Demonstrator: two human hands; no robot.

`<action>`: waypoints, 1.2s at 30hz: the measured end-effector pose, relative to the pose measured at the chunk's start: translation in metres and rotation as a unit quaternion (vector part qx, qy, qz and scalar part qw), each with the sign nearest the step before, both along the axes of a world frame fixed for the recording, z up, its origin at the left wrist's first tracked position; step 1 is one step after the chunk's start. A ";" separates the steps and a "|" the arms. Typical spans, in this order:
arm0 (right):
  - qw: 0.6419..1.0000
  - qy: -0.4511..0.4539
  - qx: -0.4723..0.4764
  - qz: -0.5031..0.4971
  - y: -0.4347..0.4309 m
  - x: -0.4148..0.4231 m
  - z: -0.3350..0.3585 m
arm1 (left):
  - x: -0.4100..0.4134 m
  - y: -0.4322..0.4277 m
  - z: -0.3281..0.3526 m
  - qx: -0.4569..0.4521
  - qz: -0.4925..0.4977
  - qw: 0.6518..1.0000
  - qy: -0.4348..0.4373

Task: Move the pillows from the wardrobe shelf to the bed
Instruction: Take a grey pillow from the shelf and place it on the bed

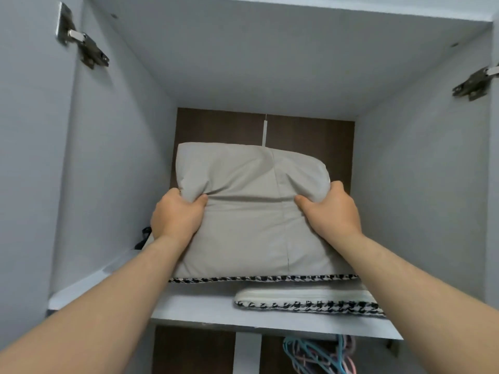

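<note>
A beige pillow (pixel 251 211) with a black-and-white houndstooth edge stands tilted on the upper wardrobe shelf (pixel 194 306). My left hand (pixel 176 214) grips its left side, thumb pressed into the fabric. My right hand (pixel 330 210) grips its right side the same way. Beneath it, at the shelf's front right, lies a second pillow (pixel 305 299), white with a houndstooth border, flat on the shelf. My right forearm covers that pillow's right end.
The grey side walls (pixel 113 157) of the wardrobe close in on both sides, with metal hinges (pixel 81 47) on the open doors. A black strap (pixel 145 236) shows at the shelf's left. Coloured hangers (pixel 318 354) hang below the shelf.
</note>
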State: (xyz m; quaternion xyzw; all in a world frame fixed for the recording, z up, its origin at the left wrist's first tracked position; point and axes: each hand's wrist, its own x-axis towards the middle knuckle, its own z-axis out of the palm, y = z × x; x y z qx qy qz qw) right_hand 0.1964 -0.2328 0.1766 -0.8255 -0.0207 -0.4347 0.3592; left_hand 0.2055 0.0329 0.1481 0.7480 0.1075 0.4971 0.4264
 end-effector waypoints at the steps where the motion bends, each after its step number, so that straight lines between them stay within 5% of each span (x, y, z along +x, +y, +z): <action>1: 1.000 -0.001 0.008 0.013 -0.004 -0.011 -0.002 | -0.015 -0.003 0.000 0.000 0.007 1.000 -0.004; 16: 0.951 -0.052 0.142 0.269 -0.010 -0.184 -0.065 | -0.301 -0.030 -0.022 0.036 0.195 0.976 -0.092; 26: 0.852 -0.060 0.220 0.472 0.065 -0.328 -0.070 | -0.549 -0.040 -0.015 0.079 0.373 0.913 -0.143; 36: 0.736 -0.008 0.181 0.653 0.174 -0.527 -0.103 | -0.798 -0.024 -0.074 0.037 0.533 0.834 -0.140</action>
